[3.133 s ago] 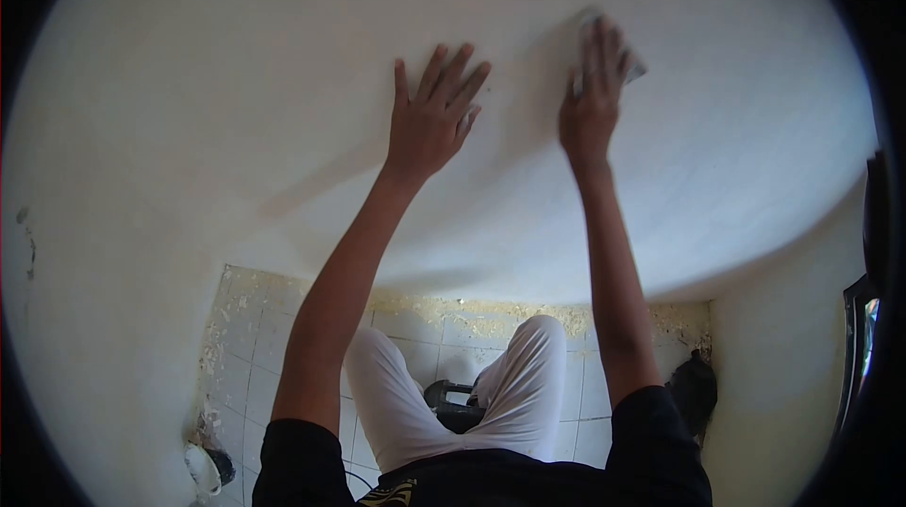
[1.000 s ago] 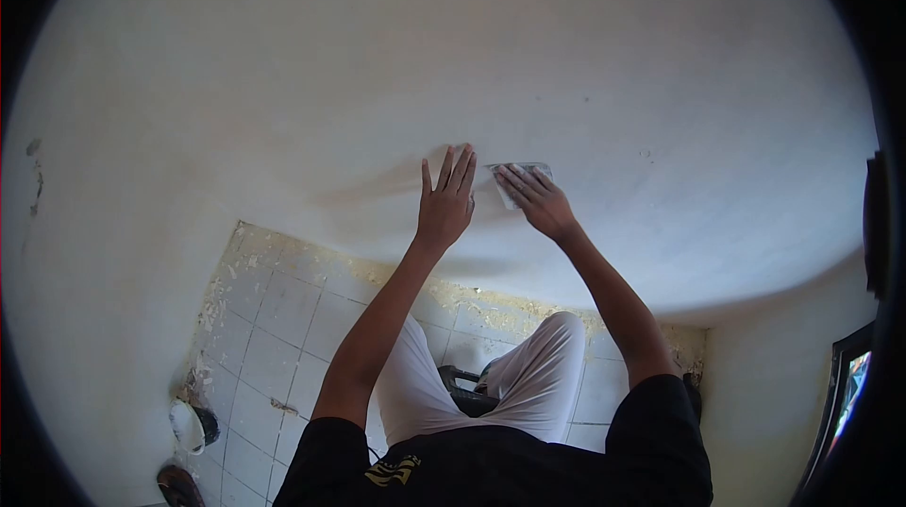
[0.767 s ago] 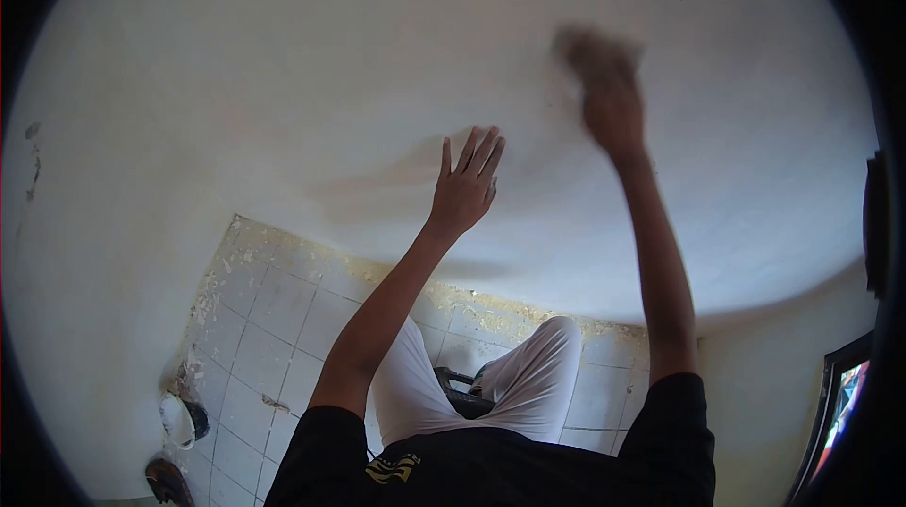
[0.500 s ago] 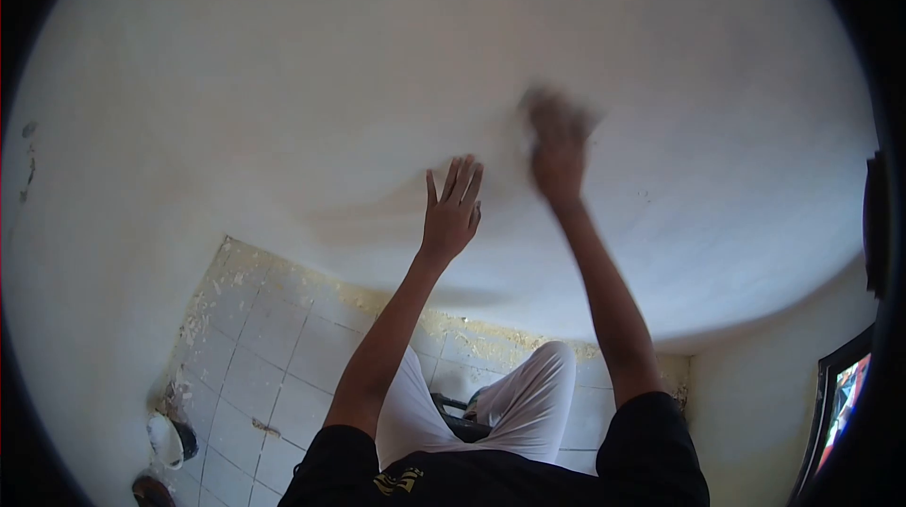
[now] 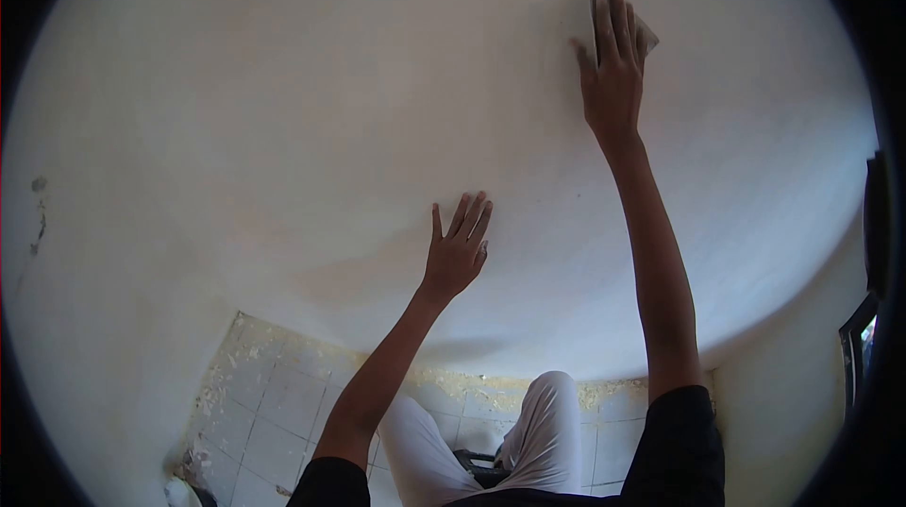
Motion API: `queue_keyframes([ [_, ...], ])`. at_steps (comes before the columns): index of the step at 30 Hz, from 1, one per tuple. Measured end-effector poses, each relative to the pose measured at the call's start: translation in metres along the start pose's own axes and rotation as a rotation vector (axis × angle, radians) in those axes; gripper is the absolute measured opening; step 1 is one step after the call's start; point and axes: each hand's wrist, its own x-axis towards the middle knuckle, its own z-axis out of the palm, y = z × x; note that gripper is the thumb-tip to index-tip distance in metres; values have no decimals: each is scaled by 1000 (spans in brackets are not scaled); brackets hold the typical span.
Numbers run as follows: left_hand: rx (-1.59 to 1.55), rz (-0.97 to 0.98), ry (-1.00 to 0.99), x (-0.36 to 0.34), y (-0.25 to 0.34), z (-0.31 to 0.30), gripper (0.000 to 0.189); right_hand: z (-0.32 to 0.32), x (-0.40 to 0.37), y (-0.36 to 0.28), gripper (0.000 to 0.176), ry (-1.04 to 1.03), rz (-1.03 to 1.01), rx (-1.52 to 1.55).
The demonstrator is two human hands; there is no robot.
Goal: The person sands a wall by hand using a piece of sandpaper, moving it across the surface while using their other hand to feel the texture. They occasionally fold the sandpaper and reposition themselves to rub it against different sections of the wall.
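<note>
A pale, smooth wall (image 5: 321,120) fills most of the head view. High on it, toward the right, my right hand (image 5: 613,82) presses a thin greyish sheet, which looks like sandpaper (image 5: 647,38), flat to the surface. The fingers lie over the sheet, and a corner sticks out to their right; its underside is hidden. Lower and left of that, my left hand (image 5: 455,257) rests on the wall, holding nothing, with its fingers spread.
White floor tiles (image 5: 288,398) lie below, with flaked debris along the wall's foot. Between my legs shows a dark object (image 5: 481,467). A white container (image 5: 177,491) stands at lower left. A dark-framed opening or screen (image 5: 849,361) is at right.
My right hand has swept up and to the right along the wall with the sandpaper. The view has tilted upward, and my left hand stays on the wall.
</note>
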Motion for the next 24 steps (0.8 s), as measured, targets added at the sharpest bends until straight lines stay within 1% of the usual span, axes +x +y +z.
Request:
queue_keyframes([
  [2, 14, 14, 34, 4, 3, -4, 70, 6, 5, -1, 51, 68, 83, -102],
  [3, -36, -22, 66, 6, 5, -5, 70, 12, -11, -10, 52, 54, 83, -107],
  [4, -89, -62, 95, 7, 8, -5, 70, 16, -39, -27, 55, -37, 80, -103],
  [5, -90, -63, 100, 7, 8, -5, 70, 21, -75, -39, 59, -170, 4, -60],
  [6, -153, -97, 134, 7, 8, -3, 71, 24, -118, -50, 60, -262, -79, 11],
  [7, -218, -132, 168, 6, 9, -1, 73, 16, -160, -60, 59, -427, -122, 97],
  [8, -221, -138, 169, 4, 9, -2, 73, 6, -197, -65, 57, -519, -209, 141],
  [9, -253, -137, 168, 4, 7, -4, 74, -7, -208, -68, 56, -616, -297, 186],
  [11, -277, -142, 182, 10, 2, -9, 75, -7, -203, -48, 54, -642, -334, 234],
  [12, -227, -123, 159, 13, 1, -11, 75, -9, -189, -41, 53, -666, -360, 282],
  [13, -177, -104, 138, 16, 2, -13, 75, -4, -166, -30, 49, -636, -317, 237],
  [14, -171, -113, 158, 23, 4, -14, 75, 2, -128, -19, 48, -483, -332, 233],
  [16, -42, -62, 142, 37, 10, -18, 75, -4, -48, -7, 57, -323, -319, 25],
  [17, -34, -62, 155, 45, 10, -21, 75, 0, -18, -3, 62, -231, -251, -10],
  [18, -22, -57, 175, 52, 11, -25, 73, 4, 4, -3, 62, -143, -171, 35],
  [19, -9, -49, 195, 56, 12, -27, 71, 6, 4, -7, 62, -126, -176, 32],
  [20, 1, -40, 208, 59, 13, -25, 71, 8, -4, -13, 60, -79, -106, 11],
  [21, -120, -68, 262, 59, 12, -22, 69, 11, -15, -20, 58, -31, -35, -12],
  [22, -246, -95, 317, 63, 10, -21, 67, 19, -43, -28, 56, -141, -63, -22],
  [23, -247, -84, 332, 62, 9, -20, 67, 27, -87, -37, 54, -255, -89, -34],
  [24, -369, -63, 382, 59, 8, -17, 66, 34, -136, -44, 50, -366, -164, 72],
])
